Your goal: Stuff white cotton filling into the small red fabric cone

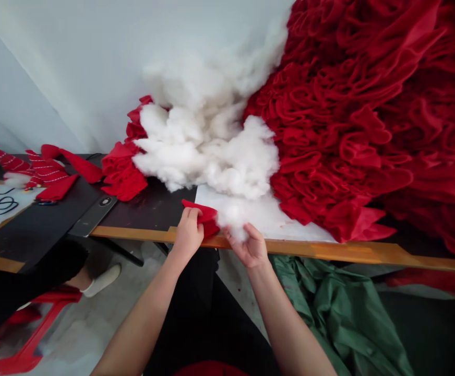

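My left hand [189, 230] is closed on a small red felt piece [207, 218] at the table's front edge. In my right hand [252, 246] is a tuft of white fiber stuffing [233, 215], pinched between thumb and fingers. The tuft lies against the right end of the felt piece; whether any of it is inside the opening I cannot tell. Just beyond my hands rises a large heap of loose white stuffing [207, 151]. Part of that heap rests on a white sheet [286, 222] on the table.
A tall pile of red felt pieces [329, 141] fills the right side. More red pieces [121, 169] and striped red items [49, 169] lie to the left, near a dark cord [0, 203]. Green fabric [329, 308] hangs below the table. A person's foot [102, 281] and a red stool [35, 334] are lower left.
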`<state>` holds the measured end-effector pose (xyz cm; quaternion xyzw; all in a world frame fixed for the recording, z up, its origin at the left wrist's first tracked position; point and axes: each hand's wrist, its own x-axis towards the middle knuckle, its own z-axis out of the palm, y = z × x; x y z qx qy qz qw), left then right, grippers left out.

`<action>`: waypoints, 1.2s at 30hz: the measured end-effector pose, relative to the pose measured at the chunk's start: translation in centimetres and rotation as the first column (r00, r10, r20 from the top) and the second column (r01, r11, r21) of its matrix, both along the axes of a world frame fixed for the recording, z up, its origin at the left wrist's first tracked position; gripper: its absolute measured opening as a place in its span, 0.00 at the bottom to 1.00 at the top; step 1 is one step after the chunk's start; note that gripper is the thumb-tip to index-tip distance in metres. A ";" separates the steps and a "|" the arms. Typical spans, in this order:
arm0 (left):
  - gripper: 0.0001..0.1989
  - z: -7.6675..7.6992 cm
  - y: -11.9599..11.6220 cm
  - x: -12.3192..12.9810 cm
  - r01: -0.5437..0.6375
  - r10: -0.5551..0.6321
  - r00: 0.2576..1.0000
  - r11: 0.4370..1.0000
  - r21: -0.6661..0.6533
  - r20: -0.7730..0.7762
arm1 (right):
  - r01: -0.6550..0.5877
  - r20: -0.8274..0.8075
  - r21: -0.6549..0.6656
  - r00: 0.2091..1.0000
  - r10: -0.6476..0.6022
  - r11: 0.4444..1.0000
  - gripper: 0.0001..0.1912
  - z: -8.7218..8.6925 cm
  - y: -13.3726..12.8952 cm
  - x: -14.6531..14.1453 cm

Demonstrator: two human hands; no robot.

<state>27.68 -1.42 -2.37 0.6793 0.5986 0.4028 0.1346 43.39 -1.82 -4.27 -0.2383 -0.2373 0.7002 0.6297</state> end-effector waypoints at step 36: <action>0.20 1.0 0.0 1.9 -0.101 0.087 0.201 0.993 -0.067 0.976 | 0.083 0.726 0.373 0.594 -0.347 0.924 0.15 1.2 1.3 -4.0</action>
